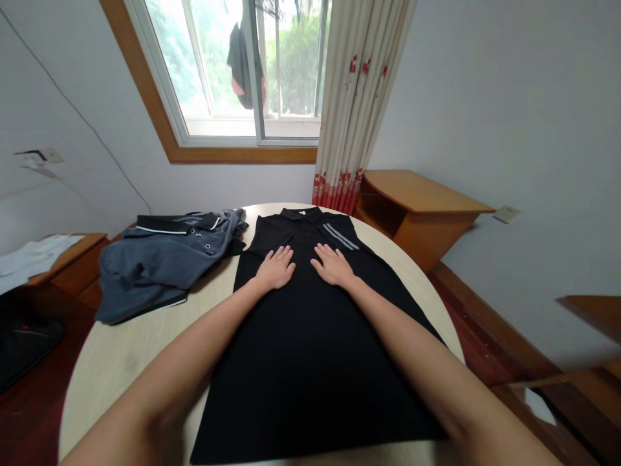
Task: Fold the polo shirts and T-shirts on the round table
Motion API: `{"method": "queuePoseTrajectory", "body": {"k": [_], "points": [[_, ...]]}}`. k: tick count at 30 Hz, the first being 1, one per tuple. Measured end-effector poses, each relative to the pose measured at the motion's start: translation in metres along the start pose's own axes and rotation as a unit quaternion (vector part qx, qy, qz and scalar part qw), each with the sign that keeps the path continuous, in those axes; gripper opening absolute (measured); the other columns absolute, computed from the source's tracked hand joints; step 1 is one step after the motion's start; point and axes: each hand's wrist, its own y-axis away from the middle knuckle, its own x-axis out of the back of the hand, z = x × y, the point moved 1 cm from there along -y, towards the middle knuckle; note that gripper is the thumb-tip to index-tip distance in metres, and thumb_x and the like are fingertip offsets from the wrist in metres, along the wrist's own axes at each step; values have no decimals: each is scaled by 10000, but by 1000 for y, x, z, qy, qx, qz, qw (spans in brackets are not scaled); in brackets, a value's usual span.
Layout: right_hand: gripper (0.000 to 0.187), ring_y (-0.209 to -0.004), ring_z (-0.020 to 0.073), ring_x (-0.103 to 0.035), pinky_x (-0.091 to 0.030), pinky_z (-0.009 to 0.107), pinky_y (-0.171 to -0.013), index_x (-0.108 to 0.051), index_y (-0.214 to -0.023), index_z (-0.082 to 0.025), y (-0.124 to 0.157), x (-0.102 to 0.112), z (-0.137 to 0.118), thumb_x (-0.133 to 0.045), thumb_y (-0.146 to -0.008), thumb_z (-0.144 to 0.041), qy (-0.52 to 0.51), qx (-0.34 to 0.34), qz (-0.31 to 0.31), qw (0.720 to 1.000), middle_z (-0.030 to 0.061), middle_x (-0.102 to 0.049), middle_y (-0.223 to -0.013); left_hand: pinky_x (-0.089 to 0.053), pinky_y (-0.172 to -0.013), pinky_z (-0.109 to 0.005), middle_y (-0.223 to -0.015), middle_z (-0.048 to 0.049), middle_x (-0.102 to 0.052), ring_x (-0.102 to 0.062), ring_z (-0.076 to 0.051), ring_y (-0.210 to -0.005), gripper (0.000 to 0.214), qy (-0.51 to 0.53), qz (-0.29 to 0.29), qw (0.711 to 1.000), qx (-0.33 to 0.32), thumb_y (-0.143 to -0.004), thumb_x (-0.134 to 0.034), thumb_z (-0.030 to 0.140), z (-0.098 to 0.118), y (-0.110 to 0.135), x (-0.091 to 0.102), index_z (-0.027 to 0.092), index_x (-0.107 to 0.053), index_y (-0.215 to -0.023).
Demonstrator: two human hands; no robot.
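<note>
A black polo shirt [310, 362] lies spread flat on the round table, its collar at the far edge and its hem towards me. Both short sleeves are folded inward over the chest; the one on the right shows grey stripes. My left hand [276, 268] rests palm down on the left chest, just below the left sleeve, fingers spread. On the other side of the button placket, my right hand [333, 265] lies flat below the striped sleeve, its fingers apart. Neither hand grips the fabric.
A loosely heaped grey-blue polo shirt [160, 259] sits on the left of the pale round table [121, 362]. Beyond the table are a window [242, 77], a patterned curtain [359, 97] and a wooden cabinet [427, 194]. Papers [33, 259] lie on a wooden stand at far left.
</note>
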Motion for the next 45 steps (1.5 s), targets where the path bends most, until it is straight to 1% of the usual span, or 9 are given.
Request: {"method": "queuePoseTrajectory", "body": {"k": [3,8,15,18,23,30,34,39,45], "points": [[606,-1543,242,-187,-154,465,-1237,-344,-1565,-142,20,2,-7,-290,-1047,-451,-5,-43,-9,999,119,-243,-1657,-187,-1236,-453,-1665,-105,-220,-174,-255,-1547,618,6,-8,1000,18,-1032,-250,431,1,25,1,137,-333,-1569],[645,-1546,217,-175,-135,452,-1244,-333,-1574,-169,54,-1,-29,-290,-1034,-520,-19,28,-15,999,90,-242,-1659,-174,-1242,-455,-1661,-85,-232,-176,-233,-1547,634,14,8,1000,-6,-1030,-253,479,8,61,-1,166,-325,-1577],[680,-1548,245,-167,-149,459,-1241,-307,-1583,-142,110,15,53,-252,-1035,-540,22,-125,0,992,109,-209,-1667,-188,-1237,-454,-1665,-97,-218,-168,-250,-1548,670,-14,13,996,82,-1023,-256,492,-43,126,3,128,-304,-1585],[670,-1547,254,-168,-158,475,-1237,-293,-1584,-111,124,19,52,-250,-1041,-502,20,-157,-5,987,128,-203,-1666,-184,-1233,-488,-1667,-104,-210,-149,-278,-1551,680,-14,10,994,109,-1024,-248,500,-38,143,4,121,-301,-1586],[676,-1545,233,-182,-153,482,-1238,-324,-1576,-157,146,14,28,-255,-1032,-552,15,-83,-2,996,107,-237,-1660,-203,-1216,-535,-1673,-87,-191,-150,-317,-1547,677,-17,20,994,109,-1012,-275,563,-20,171,2,201,-336,-1582],[647,-1531,258,-231,-191,478,-1230,-351,-1564,-126,178,21,76,-263,-1035,-487,48,-159,21,986,126,-262,-1649,-197,-1220,-537,-1663,-112,-215,-175,-266,-1547,645,-25,20,985,167,-1026,-243,531,-34,214,5,220,-325,-1585],[614,-1535,270,-215,-145,529,-1232,-382,-1543,-105,182,25,42,-280,-1039,-440,59,-145,22,987,140,-284,-1637,-199,-1210,-578,-1672,-106,-180,-166,-302,-1546,609,-41,32,988,146,-1029,-273,464,-5,218,12,209,-346,-1576],[663,-1543,224,-193,-146,479,-1245,-335,-1573,-155,185,15,-32,-276,-1033,-533,-12,1,-11,1000,97,-255,-1652,-170,-1240,-527,-1669,-30,-198,-165,-244,-1550,610,2,18,1000,-13,-1034,-257,503,55,212,7,241,-340,-1578],[675,-1546,231,-185,-149,477,-1248,-337,-1575,-163,210,12,4,-271,-1031,-557,15,-34,-7,999,79,-242,-1657,-184,-1238,-505,-1670,-21,-186,-147,-240,-1553,645,-3,-6,1000,7,-1028,-243,553,15,237,3,246,-311,-1590]]}}
